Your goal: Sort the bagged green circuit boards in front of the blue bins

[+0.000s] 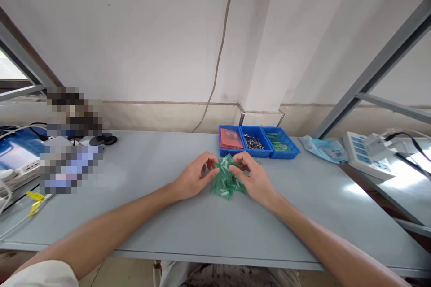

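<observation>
Several small green plastic packets (222, 188) lie in an overlapping pile on the grey table (161, 228), with small pieces showing inside some. My left hand (197, 175) is at the pile's left side, its fingers curled and its thumb and fingertips at the edge of a green packet. On the right side, my right hand (252, 177) has its thumb and fingers closed at the upper packet. Both hands appear to pinch that packet between them.
Behind the hands stand three joined blue bins: one with red packets (230, 139), one with metal pieces (253, 142), one with green packets (278, 142). A blue-white plastic pack (325, 149) and power strip (367, 154) lie right; cables and black discs (109, 139) lie left.
</observation>
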Demonstrator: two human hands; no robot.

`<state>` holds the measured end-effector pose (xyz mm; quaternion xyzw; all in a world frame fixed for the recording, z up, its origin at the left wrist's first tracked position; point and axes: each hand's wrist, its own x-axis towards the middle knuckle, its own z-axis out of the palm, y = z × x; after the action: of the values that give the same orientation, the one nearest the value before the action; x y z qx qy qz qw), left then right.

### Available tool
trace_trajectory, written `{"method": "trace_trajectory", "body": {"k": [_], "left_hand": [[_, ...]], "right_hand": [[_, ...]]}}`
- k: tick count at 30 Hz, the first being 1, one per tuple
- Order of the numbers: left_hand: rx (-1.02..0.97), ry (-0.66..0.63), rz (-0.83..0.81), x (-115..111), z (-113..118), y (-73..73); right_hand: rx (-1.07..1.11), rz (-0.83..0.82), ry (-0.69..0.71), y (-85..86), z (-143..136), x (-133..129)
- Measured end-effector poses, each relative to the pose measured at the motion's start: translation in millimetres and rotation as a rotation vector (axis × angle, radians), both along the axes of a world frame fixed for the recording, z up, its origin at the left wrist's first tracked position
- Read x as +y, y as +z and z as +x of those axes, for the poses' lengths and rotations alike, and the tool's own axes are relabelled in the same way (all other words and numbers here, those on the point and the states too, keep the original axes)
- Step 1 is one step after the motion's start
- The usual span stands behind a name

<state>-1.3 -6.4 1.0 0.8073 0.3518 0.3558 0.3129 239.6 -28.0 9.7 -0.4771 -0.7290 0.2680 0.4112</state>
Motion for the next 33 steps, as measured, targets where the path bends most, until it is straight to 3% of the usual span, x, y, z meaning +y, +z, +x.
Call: {"method": "trace_trajectory", "body": {"k": [11, 26, 33], "left_hand": [[0.038, -0.058, 0.116, 1.1, 0.2, -0.2], [0.023, -0.014, 0.179, 6.4, 0.0, -2.2], [0.055, 0.001, 0.181, 6.2, 0.9, -1.6]], "right_hand": [[0.119, -0.086, 0.048, -4.5, -1.9, 1.2], [0.110, -0.132, 0.053, -0.2, -1.8, -1.5], [-0.028, 0.022, 0.004, 0.1, -1.9, -1.3]]}}
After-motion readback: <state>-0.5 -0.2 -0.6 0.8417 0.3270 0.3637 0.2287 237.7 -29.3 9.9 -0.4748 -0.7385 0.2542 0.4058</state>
